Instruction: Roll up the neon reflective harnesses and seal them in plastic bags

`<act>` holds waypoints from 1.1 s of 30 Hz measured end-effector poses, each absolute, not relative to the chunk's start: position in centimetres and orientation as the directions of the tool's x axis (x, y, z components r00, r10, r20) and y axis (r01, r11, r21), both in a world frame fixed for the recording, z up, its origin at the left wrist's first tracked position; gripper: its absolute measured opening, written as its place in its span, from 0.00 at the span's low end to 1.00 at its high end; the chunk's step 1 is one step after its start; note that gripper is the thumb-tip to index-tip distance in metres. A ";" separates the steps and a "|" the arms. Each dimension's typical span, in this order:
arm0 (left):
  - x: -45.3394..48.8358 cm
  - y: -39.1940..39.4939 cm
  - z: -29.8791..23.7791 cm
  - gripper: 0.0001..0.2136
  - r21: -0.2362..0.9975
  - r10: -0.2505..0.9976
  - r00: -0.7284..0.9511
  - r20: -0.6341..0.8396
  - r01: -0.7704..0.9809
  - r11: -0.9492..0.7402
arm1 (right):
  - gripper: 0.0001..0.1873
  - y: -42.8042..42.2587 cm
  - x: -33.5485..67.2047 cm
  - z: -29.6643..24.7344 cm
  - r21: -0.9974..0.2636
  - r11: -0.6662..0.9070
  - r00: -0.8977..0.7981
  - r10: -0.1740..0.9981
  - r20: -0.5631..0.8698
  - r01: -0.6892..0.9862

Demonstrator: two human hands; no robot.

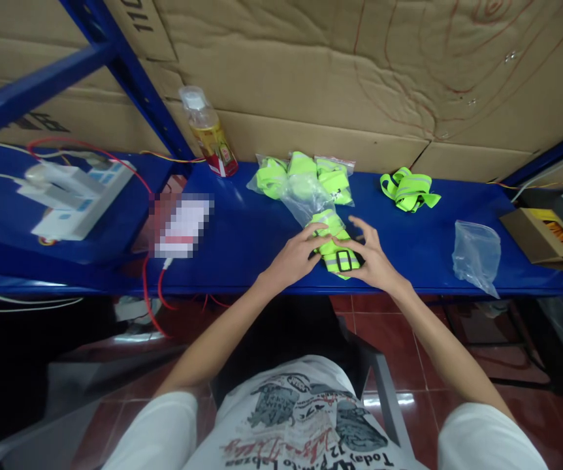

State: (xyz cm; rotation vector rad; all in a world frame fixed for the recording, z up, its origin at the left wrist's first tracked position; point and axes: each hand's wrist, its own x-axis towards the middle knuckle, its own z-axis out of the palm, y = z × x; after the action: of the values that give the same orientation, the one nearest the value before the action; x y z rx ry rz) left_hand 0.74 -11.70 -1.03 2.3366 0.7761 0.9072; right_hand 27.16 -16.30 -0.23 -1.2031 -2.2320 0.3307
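Note:
A folded neon-yellow reflective strap [331,261] with grey stripes and a black buckle lies near the table's front edge. On its left side, my left hand [297,256] grips it with bent fingers. My right hand [374,261] holds the other side near the buckle; its thumb reaches over the strap and its index finger is raised. Just beyond are several similar straps in clear plastic bags [302,184], and the nearest bag touches the far end of the strap. Further right, a loose bundled strap [407,189] lies unbagged.
The blue table [252,241] runs across the view. A clear bag [476,256] and a cardboard box [541,238] are at right. A drink bottle [210,137] stands at the back left. Further left are a blurred-out device with a red cable and a power strip [85,202].

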 end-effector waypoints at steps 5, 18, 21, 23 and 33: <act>0.5 -11.3 -0.7 0.22 0.711 0.662 0.596 0.455 0.205 -0.673 | 0.38 -15.2 26.6 -0.5 -0.667 0.525 -0.430 0.843 0.323 0.528; 0.3 -12.5 0.3 0.24 0.713 0.706 0.559 0.435 0.265 -0.649 | 0.27 -15.5 23.6 -0.2 -0.593 0.437 -0.198 0.883 0.426 0.676; 0.6 -12.2 0.0 0.17 0.798 0.784 0.429 0.449 0.204 -0.568 | 0.30 -15.9 23.7 0.6 -0.607 0.454 -0.226 0.881 0.416 0.652; 0.7 -12.0 -0.2 0.19 0.847 0.828 0.378 0.414 0.174 -0.502 | 0.33 -16.1 24.2 0.9 -0.694 0.469 -0.280 0.883 0.377 0.546; 2.5 -11.4 -1.3 0.03 0.777 0.848 0.199 0.491 0.342 -0.529 | 0.18 -14.0 24.0 -2.0 -0.885 0.311 0.035 0.938 0.344 0.347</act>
State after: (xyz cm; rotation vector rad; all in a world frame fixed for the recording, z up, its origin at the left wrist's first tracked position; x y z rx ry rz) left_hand 2.53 -11.44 -1.27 1.9716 1.1050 1.3082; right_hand 24.04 -14.05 -1.96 -1.2279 -1.5199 0.7020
